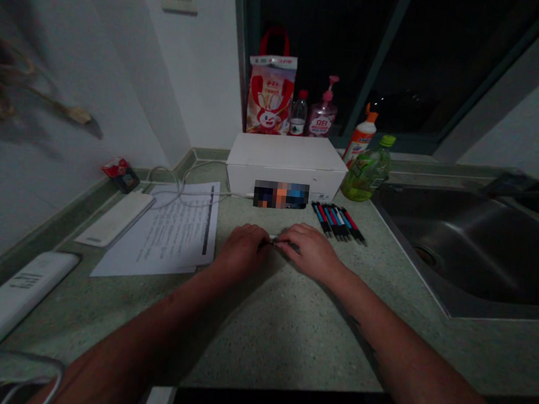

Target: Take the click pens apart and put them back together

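My left hand point(245, 245) and my right hand point(307, 249) meet above the middle of the counter, their fingertips close together. Both are closed in a pinch on a slim pen point(273, 236), of which only a light bit and dark ends show between the fingers; the rest is hidden. Just beyond my right hand lies a row of several pens point(338, 222), black with red, blue and white parts. A phone point(281, 195) with a blurred-out screen leans at the box's front, beyond my fingers.
A white box point(286, 153) stands at the back, with bottles and a red bag point(270, 94) behind it. Printed paper point(176, 231), a white power bank point(118, 219) and a white power strip point(16, 301) lie left. The sink point(479, 247) is right, near a green bottle point(367, 173).
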`<action>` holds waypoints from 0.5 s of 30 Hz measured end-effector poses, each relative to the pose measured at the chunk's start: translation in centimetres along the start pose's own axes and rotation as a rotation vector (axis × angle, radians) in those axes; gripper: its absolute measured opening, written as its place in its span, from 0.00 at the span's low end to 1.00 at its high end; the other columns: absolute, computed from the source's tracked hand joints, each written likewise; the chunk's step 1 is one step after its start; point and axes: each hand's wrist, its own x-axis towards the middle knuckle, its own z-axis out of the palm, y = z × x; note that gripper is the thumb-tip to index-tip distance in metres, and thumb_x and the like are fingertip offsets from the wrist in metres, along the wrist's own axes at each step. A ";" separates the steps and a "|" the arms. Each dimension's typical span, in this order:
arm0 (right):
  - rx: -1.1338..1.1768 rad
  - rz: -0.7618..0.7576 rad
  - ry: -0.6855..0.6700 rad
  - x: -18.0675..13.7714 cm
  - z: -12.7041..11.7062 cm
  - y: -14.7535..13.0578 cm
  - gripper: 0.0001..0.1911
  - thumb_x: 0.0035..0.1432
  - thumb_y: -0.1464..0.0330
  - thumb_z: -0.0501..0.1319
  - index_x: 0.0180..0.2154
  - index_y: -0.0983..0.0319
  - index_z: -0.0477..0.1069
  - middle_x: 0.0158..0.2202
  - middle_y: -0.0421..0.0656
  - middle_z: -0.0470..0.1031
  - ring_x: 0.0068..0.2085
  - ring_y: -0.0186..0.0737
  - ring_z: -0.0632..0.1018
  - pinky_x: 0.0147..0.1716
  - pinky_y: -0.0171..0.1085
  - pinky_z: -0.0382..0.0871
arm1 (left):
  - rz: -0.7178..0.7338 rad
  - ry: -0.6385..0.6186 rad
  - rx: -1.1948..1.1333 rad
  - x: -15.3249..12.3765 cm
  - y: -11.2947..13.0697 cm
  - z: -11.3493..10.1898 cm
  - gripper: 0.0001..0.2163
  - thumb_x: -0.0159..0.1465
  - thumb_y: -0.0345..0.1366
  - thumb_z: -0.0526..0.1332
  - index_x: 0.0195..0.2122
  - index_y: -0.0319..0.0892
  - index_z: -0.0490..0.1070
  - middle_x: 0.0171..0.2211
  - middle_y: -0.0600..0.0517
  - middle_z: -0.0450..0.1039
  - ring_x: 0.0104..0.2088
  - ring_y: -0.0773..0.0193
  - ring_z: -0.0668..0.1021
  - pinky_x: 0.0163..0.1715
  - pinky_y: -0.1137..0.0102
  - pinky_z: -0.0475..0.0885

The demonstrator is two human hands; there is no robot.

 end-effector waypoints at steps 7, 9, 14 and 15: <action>-0.082 0.062 0.054 -0.1 -0.4 1.0 0.08 0.71 0.68 0.62 0.44 0.58 0.82 0.41 0.46 0.81 0.46 0.48 0.78 0.48 0.45 0.70 | 0.015 0.041 0.026 0.2 -0.1 -0.6 0.08 0.68 0.29 0.63 0.46 0.44 0.79 0.43 0.46 0.80 0.47 0.51 0.78 0.50 0.57 0.69; -0.100 0.111 0.093 -0.2 -0.7 1.6 0.09 0.71 0.68 0.62 0.42 0.57 0.82 0.41 0.46 0.80 0.46 0.48 0.78 0.48 0.46 0.70 | 0.001 0.074 0.051 0.2 -0.3 -0.7 0.10 0.68 0.28 0.63 0.47 0.44 0.79 0.44 0.45 0.79 0.47 0.49 0.77 0.50 0.56 0.69; -0.068 0.156 0.130 -0.2 -0.8 2.0 0.08 0.71 0.69 0.62 0.41 0.58 0.82 0.41 0.46 0.79 0.46 0.48 0.78 0.48 0.45 0.71 | -0.032 0.127 0.025 0.2 -0.7 -0.6 0.08 0.68 0.28 0.62 0.44 0.42 0.79 0.42 0.45 0.78 0.46 0.51 0.76 0.49 0.57 0.71; -0.057 0.147 0.124 -0.2 -0.8 1.8 0.08 0.71 0.69 0.62 0.41 0.58 0.82 0.41 0.46 0.79 0.46 0.48 0.78 0.48 0.45 0.71 | -0.025 0.130 -0.002 0.2 -0.7 -0.6 0.07 0.69 0.29 0.62 0.44 0.41 0.79 0.42 0.45 0.77 0.46 0.52 0.76 0.49 0.58 0.71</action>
